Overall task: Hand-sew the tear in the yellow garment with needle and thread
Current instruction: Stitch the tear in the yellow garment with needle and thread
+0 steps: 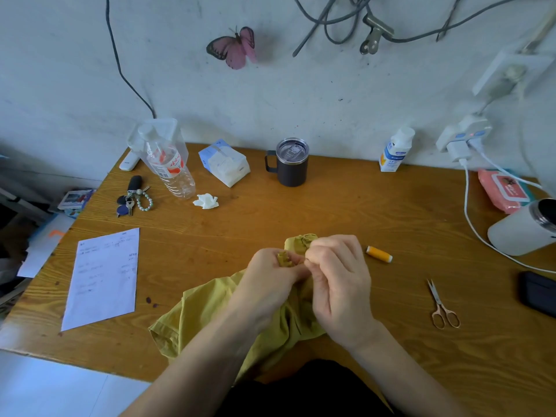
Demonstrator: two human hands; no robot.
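At the lower centre of the frame the yellow garment lies bunched on the wooden surface, and both hands meet over its raised fold. The left hand pinches a tuft of the cloth; the right hand has its grip closed tight beside it, the needle too small to see. A thread spool and scissors lie to the right

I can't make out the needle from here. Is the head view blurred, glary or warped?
Head view: soft overall, so needle and thread are not visible where the left hand and right hand pinch the yellow garment; wide-angle bending curves the table edges; light is even, without harsh glare.
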